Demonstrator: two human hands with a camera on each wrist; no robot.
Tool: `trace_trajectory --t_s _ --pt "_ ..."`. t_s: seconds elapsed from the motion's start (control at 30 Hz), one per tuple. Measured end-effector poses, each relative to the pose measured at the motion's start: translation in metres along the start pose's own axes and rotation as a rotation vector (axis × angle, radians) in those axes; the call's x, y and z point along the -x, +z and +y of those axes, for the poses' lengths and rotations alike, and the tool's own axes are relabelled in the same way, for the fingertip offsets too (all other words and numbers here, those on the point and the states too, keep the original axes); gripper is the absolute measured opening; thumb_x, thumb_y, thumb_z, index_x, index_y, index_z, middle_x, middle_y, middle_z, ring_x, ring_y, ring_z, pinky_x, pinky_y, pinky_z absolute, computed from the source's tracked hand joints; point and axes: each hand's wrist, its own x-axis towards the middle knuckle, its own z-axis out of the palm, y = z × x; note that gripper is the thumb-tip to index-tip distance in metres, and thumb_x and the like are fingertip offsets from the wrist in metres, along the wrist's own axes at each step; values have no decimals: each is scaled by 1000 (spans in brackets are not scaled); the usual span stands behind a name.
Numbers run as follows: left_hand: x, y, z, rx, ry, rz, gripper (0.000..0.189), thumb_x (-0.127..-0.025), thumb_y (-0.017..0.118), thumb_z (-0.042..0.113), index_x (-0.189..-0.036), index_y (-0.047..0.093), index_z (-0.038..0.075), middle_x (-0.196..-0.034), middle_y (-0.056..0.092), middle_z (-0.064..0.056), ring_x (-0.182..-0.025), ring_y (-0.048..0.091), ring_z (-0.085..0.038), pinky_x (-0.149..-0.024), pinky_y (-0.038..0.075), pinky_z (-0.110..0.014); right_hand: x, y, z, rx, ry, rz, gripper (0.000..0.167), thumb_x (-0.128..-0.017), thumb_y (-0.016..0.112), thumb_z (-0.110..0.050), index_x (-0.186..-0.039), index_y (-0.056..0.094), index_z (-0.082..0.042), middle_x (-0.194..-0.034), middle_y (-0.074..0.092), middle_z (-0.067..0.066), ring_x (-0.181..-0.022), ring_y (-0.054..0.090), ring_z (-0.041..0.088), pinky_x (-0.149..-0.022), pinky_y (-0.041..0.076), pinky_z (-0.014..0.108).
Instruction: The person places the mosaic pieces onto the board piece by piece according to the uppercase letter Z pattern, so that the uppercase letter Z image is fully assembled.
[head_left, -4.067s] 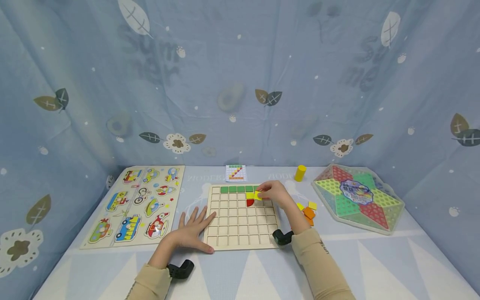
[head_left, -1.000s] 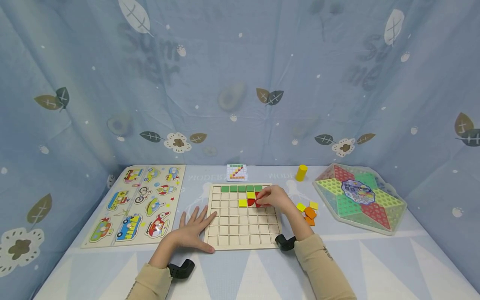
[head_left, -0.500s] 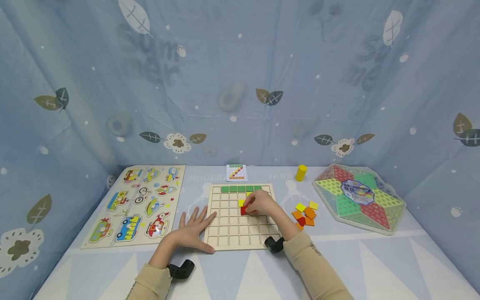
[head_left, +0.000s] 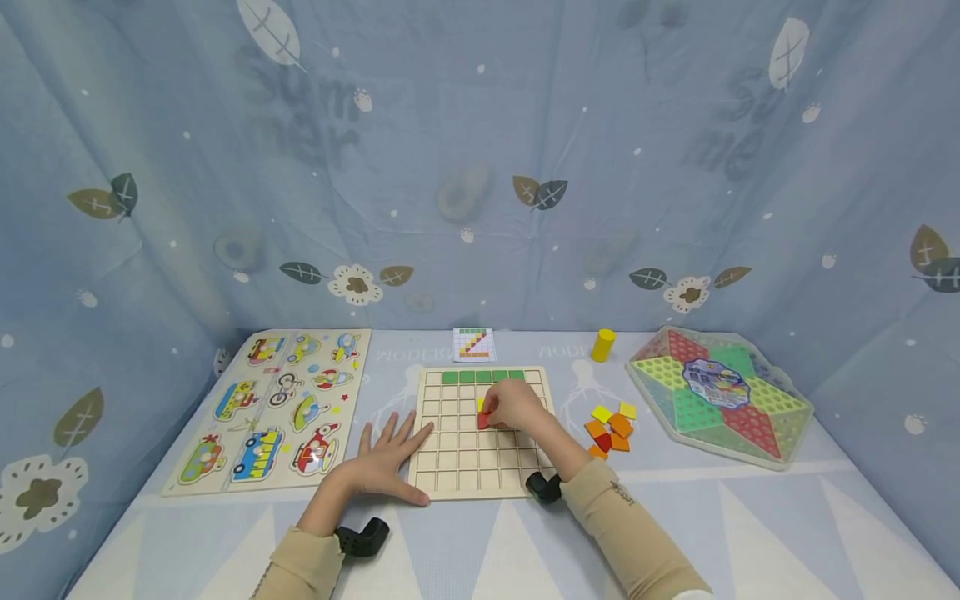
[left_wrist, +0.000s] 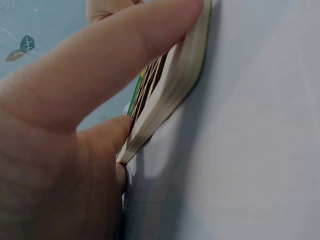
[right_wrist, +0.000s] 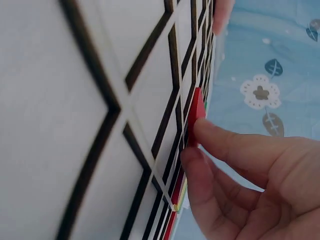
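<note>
My left hand [head_left: 386, 465] lies with fingers spread along the left side of the wooden grid board [head_left: 468, 482]. In the left wrist view its thumb [left_wrist: 165, 30] rests on the board's rim. Between thumb and forefinger, my right hand [head_left: 516, 406] pinches a red tile [head_left: 483, 422] at the board; in the right wrist view the red tile [right_wrist: 198, 102] stands tilted against the grid. Several green square tiles [head_left: 483, 377] fill part of the top row. A yellow tile [head_left: 481, 403] shows partly beside the right hand, which hides other tiles.
Loose orange, yellow and red tiles [head_left: 619, 425] lie right of the board. Behind it is a pattern card [head_left: 474, 345]; a yellow cylinder [head_left: 602, 345] stands farther right. A vehicle puzzle board [head_left: 300, 408] lies left, a hexagonal game box [head_left: 720, 396] right.
Earlier the right hand held a yellow tile; a yellow tile then sat left of the red quarter-round one. Since then the right hand has moved left with a red tile. The left hand stayed put.
</note>
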Motion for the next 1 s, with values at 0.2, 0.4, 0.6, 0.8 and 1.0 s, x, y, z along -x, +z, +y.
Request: trace_trajectory --t_s 0.2,0.4,0.6,0.8,1.0 --pt "0 -2 2 -11 1 -1 109 -64 75 57 -148 21 13 -154 0 -19 -138 -9 -43 -101 -12 -67 -1 0 -2 43 10 5 10 -74 77 -10 -72 67 -14 -69 60 -4 -62 51 12 -56 42 25" --pt "0 -2 2 -4 -4 -2 109 -64 75 57 -148 21 14 -154 0 -19 -138 -9 -43 -101 -13 -66 2 -8 11 -59 10 54 8 -77 74 -10 -76 67 -13 -71 60 -2 -61 52 13 -54 42 26" --pt "1 -1 1 -7 -10 2 110 -63 75 57 -148 21 14 -154 1 -19 -138 -8 -43 -101 -12 -66 8 -22 35 -161 66 109 6 -78 72 -8 -81 68 -10 -79 63 0 -71 55 15 -64 46 29" --pt "0 0 0 -1 -6 -4 109 -64 74 57 -148 21 14 -154 0 -19 -138 -9 -43 -101 -13 -66 21 -36 63 -143 170 171 11 -76 68 -1 -85 68 -7 -82 64 3 -75 56 18 -65 47 31" --pt "-1 1 -1 1 -3 -5 109 -64 74 57 -148 21 14 -154 0 -18 -138 -10 -42 -101 -14 -66 36 -46 89 -43 335 238 22 -77 56 4 -90 68 -8 -93 63 10 -80 56 24 -68 47 37"
